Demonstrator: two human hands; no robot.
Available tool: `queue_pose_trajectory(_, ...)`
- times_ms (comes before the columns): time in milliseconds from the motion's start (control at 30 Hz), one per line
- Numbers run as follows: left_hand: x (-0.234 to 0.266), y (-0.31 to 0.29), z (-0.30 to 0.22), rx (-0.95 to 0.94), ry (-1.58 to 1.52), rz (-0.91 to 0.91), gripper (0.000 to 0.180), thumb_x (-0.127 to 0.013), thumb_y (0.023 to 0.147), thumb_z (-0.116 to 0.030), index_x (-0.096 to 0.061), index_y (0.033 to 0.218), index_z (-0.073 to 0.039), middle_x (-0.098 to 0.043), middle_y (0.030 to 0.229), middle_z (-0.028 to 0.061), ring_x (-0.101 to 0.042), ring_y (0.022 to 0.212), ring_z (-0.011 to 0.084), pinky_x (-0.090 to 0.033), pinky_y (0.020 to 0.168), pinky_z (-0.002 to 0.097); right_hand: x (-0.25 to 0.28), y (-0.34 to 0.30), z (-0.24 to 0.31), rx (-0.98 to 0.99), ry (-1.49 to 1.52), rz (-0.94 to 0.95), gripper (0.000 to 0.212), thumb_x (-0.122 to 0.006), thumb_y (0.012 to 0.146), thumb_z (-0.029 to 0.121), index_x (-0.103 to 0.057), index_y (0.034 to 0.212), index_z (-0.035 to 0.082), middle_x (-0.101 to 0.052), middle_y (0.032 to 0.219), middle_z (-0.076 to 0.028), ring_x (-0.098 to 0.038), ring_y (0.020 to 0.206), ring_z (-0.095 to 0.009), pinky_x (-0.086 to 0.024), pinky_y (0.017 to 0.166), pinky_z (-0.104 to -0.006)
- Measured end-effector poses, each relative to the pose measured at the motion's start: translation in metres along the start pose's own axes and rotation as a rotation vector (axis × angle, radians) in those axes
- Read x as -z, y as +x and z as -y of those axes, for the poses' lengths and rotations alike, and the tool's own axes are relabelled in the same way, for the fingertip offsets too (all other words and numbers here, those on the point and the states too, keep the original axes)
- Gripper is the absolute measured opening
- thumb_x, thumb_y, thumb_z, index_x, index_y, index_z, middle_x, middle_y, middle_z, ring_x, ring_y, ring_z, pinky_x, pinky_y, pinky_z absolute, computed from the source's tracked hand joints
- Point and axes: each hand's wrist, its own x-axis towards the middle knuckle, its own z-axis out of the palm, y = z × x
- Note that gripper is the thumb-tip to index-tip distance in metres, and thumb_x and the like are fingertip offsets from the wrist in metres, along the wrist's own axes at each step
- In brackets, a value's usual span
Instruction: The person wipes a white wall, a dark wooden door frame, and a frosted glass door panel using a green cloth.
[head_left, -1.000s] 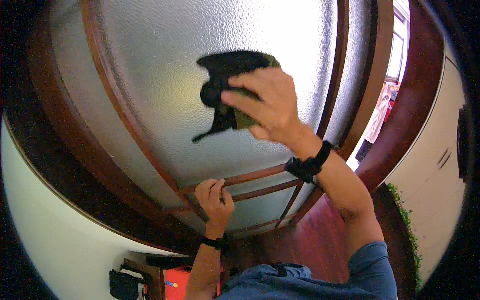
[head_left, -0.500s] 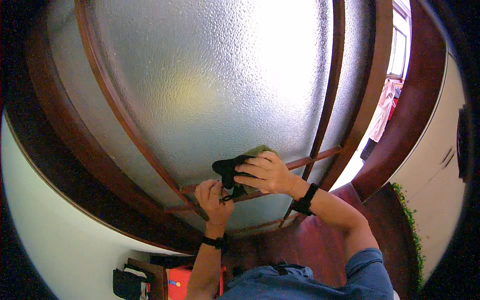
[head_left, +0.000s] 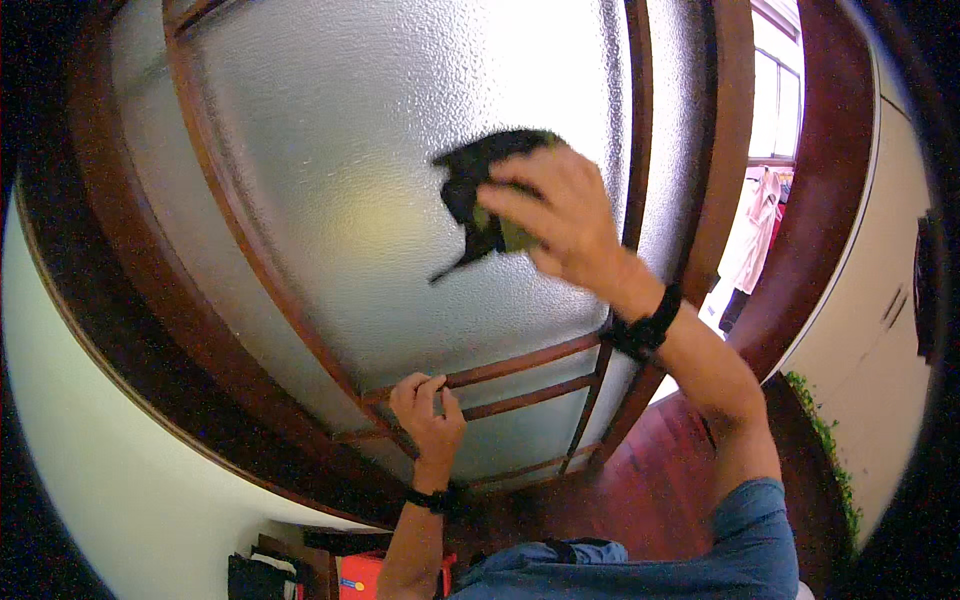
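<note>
My right hand (head_left: 565, 215) is raised in front of the frosted glass pane (head_left: 330, 160), its fingers closed round a black and olive-green cloth (head_left: 475, 175). The cloth is bunched, and a thin dark strip of it dangles at the lower left. Whether it touches the glass I cannot tell. Lower down, my left hand (head_left: 428, 412) is beside the wooden crossbar (head_left: 530, 362) with fingers loosely bent and thumb apart. Nothing shows in it. A black band sits on each wrist.
Brown wooden framing (head_left: 235, 225) surrounds the glass. To the right, a gap shows a window and a hanging pink garment (head_left: 757, 225). A pale cabinet (head_left: 870, 300) and a strip of green leaves (head_left: 825, 450) stand beyond. A red box (head_left: 365, 575) is low at left.
My right hand has moved up over the glass, carrying the cloth away from my left hand. The left hand stays near the crossbar, no longer next to the cloth.
</note>
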Motion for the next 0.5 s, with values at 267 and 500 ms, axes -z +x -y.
queue_pose_trajectory(267,0.001,0.007,-0.031,0.049,-0.068,0.125,0.023,-0.079,0.081,-0.01,-0.073,0.102,-0.014,-0.067,0.113,0.0098,-0.06,0.112,0.0344,-0.042,0.103,0.0524,0.013,0.11,-0.055,0.104,-0.069,-0.36,0.05,-0.075,0.077,0.007,-0.069,0.126,0.006,-0.067,0.119,-0.017,-0.064,0.107,-0.034,-0.049,0.094,-0.0459)
queue_pose_trajectory(500,0.003,0.008,-0.039,-0.008,-0.077,0.063,0.025,-0.076,0.081,-0.004,-0.071,0.103,-0.015,-0.063,0.106,0.0055,-0.059,0.101,0.0293,-0.039,0.1,0.0495,0.002,0.066,-0.023,0.056,-0.121,-0.294,0.056,-0.074,0.065,0.01,-0.075,0.119,0.019,-0.072,0.118,-0.007,-0.066,0.106,-0.035,-0.053,0.091,-0.0477)
